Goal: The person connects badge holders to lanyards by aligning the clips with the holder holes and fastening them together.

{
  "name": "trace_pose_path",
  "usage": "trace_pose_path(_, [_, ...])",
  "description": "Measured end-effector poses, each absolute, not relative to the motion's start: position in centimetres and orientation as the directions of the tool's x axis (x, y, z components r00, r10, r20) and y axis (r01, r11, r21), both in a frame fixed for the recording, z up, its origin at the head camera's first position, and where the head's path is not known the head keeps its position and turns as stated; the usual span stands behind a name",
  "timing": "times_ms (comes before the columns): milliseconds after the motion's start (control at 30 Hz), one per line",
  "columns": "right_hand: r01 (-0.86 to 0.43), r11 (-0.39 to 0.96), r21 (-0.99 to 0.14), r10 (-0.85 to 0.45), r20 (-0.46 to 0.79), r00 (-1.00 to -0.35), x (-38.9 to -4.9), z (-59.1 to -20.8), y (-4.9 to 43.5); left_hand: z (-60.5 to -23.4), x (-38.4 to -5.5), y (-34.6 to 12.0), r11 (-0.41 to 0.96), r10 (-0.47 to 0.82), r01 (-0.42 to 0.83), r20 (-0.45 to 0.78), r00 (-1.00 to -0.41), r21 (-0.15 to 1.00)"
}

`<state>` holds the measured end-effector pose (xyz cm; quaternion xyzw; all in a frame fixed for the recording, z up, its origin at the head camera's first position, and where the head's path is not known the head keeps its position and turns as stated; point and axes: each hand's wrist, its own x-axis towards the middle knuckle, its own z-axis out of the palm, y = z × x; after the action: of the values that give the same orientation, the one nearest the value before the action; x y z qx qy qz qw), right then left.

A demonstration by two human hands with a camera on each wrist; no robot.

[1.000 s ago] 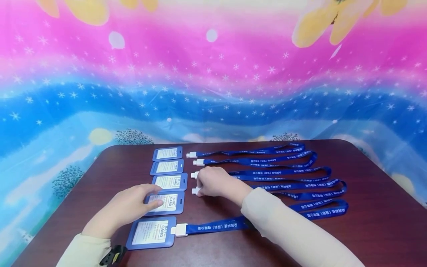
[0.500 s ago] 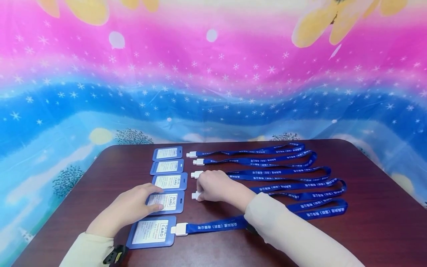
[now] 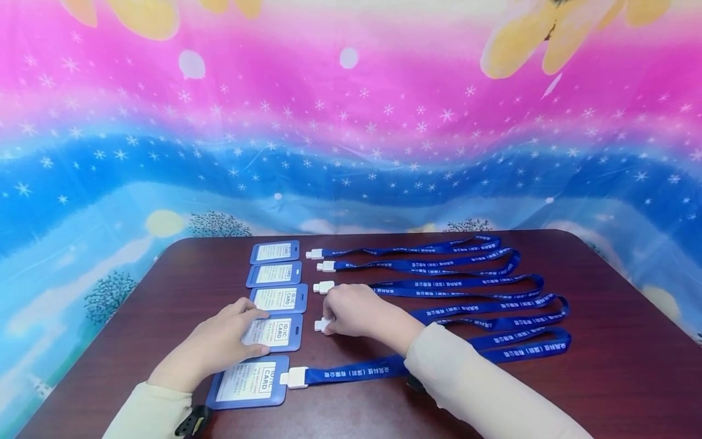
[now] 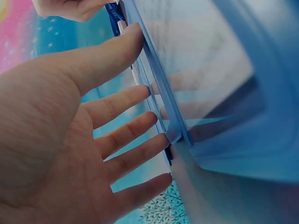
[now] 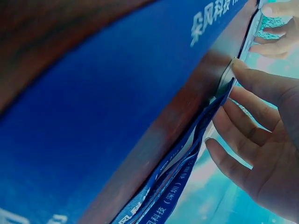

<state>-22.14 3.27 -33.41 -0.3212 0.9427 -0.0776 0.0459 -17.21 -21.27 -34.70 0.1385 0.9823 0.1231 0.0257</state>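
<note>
My left hand (image 3: 216, 338) spans the second-nearest blue badge holder (image 3: 272, 332), thumb by its near edge and fingers by its far edge. In the left wrist view its fingers (image 4: 135, 126) are spread and nearly straight, tips at the holders' edges. My right hand (image 3: 353, 311) pinches the white plastic clip (image 3: 320, 325) of a blue lanyard (image 3: 439, 313), a short gap right of that holder's slot. The thumb (image 5: 254, 81) lies on the clip in the right wrist view. Nearest me, another badge holder (image 3: 276, 399) has its lanyard's white clip (image 3: 297, 377) at its slot.
Three more badge holders, the farthest one (image 3: 274, 251) included, lie in a column on the dark wooden table (image 3: 181, 286). Their lanyards, such as the farthest (image 3: 417, 250), stretch rightward with clips apart from the holders. A colourful printed cloth (image 3: 351, 152) hangs behind.
My right hand has shifted slightly toward me with the pinched lanyard clip, now more level with the second-nearest holder's slot. My left hand has edged slightly right; its thumb sits lower on that holder.
</note>
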Motion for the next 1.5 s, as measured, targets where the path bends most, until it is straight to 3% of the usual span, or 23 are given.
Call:
trace_pose_path(333, [-0.604, 0.779, -0.168, -0.617, -0.034, -0.787, -21.9, -33.4, 2.8, -34.7, -17.3, -21.3, 0.944, 0.254, 0.242, -0.025, -0.967, 0.223])
trace_pose_path(700, [-0.647, 0.758, -0.083, -0.649, 0.006, -0.761, -21.6, -33.8, 1.9, -34.8, -17.2, -21.1, 0.949, 0.242, 0.229, -0.034, -0.97, 0.219])
trace_pose_path(933, [-0.694, 0.72, 0.027, -0.694, 0.055, -0.718, -21.4, -34.0, 1.4, -34.6, -17.0, -21.0, 0.957, 0.233, 0.224, -0.031, -0.972, 0.184])
trace_pose_path(1500, [-0.721, 0.686, 0.102, -0.728, 0.073, -0.682, -20.5, -34.3, 0.6, -34.6, -16.7, -19.6, 0.966, 0.192, 0.185, -0.025, -0.981, 0.178])
